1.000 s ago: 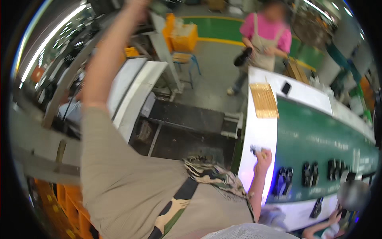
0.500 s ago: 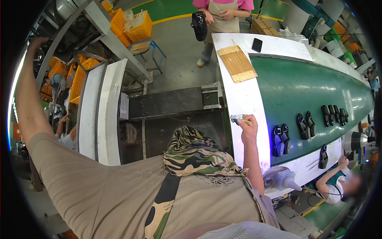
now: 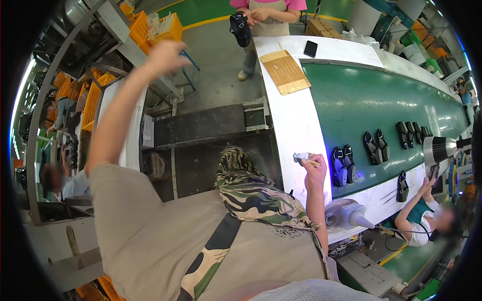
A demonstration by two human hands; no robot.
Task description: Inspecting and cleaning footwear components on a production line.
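Observation:
My left hand (image 3: 168, 54), blurred by motion, is raised at the upper left in front of the orange crates, at the end of an outstretched arm. Nothing shows clearly in it, and its fingers are smeared. Over the white ledge on the right, my right hand (image 3: 315, 171) is closed round what looks like a small brush (image 3: 302, 157). It has a wooden handle and a whitish, ragged head pointing left. Just beyond that hand, a pair of black sandals (image 3: 343, 168) stands on the green conveyor belt (image 3: 361, 90).
More black sandals (image 3: 376, 147) stand along the belt. A cardboard piece (image 3: 284, 71) and a phone (image 3: 311, 48) lie on the white ledge (image 3: 286, 120). A plastic bottle with a nozzle (image 3: 349, 215) is by my right forearm. One person (image 3: 271, 15) holds a black shoe; another (image 3: 416, 220) works at the right.
My left hand has swung from the rack at the far left inward to the right. My right hand stays near the ledge with the brush. The whole view has shifted slightly.

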